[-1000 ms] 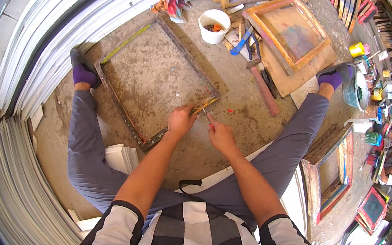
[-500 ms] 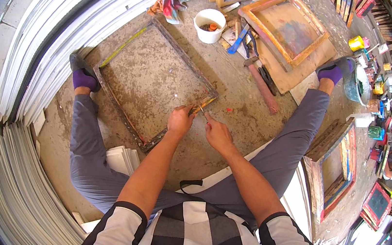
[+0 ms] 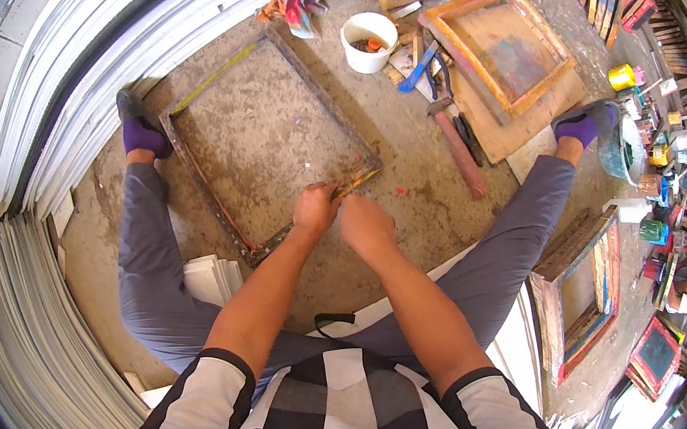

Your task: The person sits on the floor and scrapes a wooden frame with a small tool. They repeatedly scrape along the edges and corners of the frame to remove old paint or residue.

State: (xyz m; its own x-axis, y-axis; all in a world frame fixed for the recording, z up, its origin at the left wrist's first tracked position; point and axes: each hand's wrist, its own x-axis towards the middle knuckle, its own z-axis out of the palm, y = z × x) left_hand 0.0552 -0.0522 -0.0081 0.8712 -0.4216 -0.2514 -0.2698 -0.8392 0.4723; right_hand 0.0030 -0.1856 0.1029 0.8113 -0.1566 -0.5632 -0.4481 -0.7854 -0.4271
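A worn wooden frame (image 3: pixel 317 98), dark with yellow-green and orange stains, lies on the floor between my legs, bare floor showing through it. My left hand (image 3: pixel 315 208) is closed on its near right side, short of the right corner. Close beside it, my right hand (image 3: pixel 367 224) is a closed fist held against the same side. Half a second ago a slim hand tool with a thin shaft stuck out of the right hand; now the fist mostly hides it. What lies under the left fingers is also hidden.
A hammer (image 3: pixel 461 153), blue-handled pliers (image 3: pixel 418 71) and a white bucket (image 3: pixel 364 64) lie beyond the frame. An orange-edged frame (image 3: pixel 539 91) rests on a board at far right. White sheet stacks (image 3: pixel 30 322) line the left. More frames (image 3: pixel 548 325) and paint pots stand right; a person sits there.
My right hand has moved left and slightly up, close against my left hand, turning so its back covers the tool. The left hand and the frame stay nearly where they were.
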